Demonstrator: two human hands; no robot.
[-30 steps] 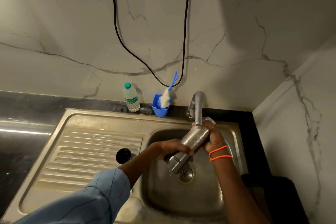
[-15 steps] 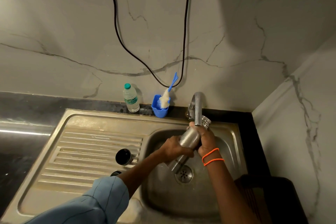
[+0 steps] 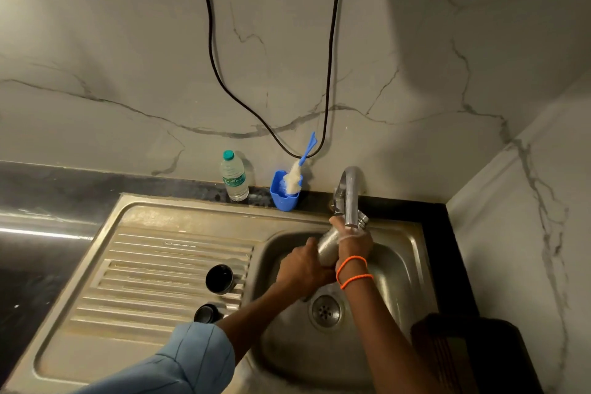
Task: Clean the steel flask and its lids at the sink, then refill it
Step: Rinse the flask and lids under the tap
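The steel flask is held tilted over the sink basin, its threaded mouth up under the tap spout. My left hand grips its lower body. My right hand wraps the upper part near the neck. Two black lids lie on the draining board: a bigger lid and a smaller lid, the latter partly hidden by my sleeve.
A small plastic water bottle and a blue holder with a bottle brush stand behind the sink. A black cable hangs on the wall. A dark object sits at the sink's right.
The flask has been lifted and turned more upright, its mouth now right under the spout. My left hand slid down towards the flask's base.
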